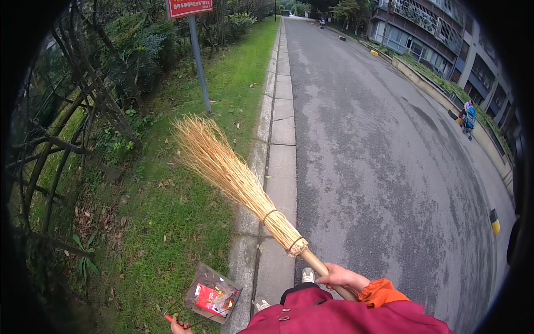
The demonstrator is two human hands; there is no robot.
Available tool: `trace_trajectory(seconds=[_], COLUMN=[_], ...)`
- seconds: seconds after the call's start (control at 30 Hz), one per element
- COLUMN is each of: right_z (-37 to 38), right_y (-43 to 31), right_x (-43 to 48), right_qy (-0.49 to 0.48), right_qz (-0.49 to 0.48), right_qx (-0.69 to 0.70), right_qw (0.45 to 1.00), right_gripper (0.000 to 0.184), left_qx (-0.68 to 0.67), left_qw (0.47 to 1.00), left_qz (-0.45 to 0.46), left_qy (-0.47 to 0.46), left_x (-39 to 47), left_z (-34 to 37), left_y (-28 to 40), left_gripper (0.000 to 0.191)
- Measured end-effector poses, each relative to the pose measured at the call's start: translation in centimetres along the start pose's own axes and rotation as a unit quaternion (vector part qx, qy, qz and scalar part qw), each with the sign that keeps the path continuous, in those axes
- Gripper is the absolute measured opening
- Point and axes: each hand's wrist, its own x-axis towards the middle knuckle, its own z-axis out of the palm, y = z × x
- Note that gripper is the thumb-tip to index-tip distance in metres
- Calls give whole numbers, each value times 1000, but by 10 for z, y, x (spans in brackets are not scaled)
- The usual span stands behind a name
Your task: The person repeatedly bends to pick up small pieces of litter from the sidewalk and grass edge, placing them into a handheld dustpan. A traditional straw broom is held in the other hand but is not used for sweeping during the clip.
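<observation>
My right hand (pixel 344 277) is wrapped around the wooden handle of a straw broom (pixel 250 196). The broom slants up and left across the kerb, its frayed bristles spread above the grass. Two dark bands bind the straw near the handle. At the bottom edge, partly cut off, my left hand (pixel 180 326) holds the thin handle with a red end (pixel 168 318) of a dustpan (pixel 200 273). That pan hangs over or rests on the grass beside the kerb; I cannot tell which. Inside it lie a red wrapper (pixel 207 297), clear plastic and small scraps.
A stone kerb (pixel 282 167) separates the grass (pixel 179 217) from the asphalt road (pixel 358 167). A signpost (pixel 199 62) bearing writing stands ahead left, near bare branches (pixel 83 83). Across the road, a person (pixel 464 109) is beside a blue stroller (pixel 469 119).
</observation>
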Motion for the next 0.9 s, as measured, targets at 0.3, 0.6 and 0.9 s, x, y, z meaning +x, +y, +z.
trace_trajectory(seconds=[0.3, 0.6, 0.9], right_z=[-136, -214, -126], right_y=[-38, -159, -277], right_x=[76, 176, 343], right_qy=[27, 43, -33], right_qz=[59, 69, 6], right_qx=[-106, -208, -109], right_qw=[992, 975, 993], right_gripper=[26, 34, 27], left_qx=[133, 615, 451], left_qw=[983, 726, 823], left_qz=[-113, 196, 330], left_qy=[56, 236, -102], left_x=[55, -18, 1], left_z=[128, 312, 451], left_y=[-87, -72, -120], left_gripper=[18, 60, 15])
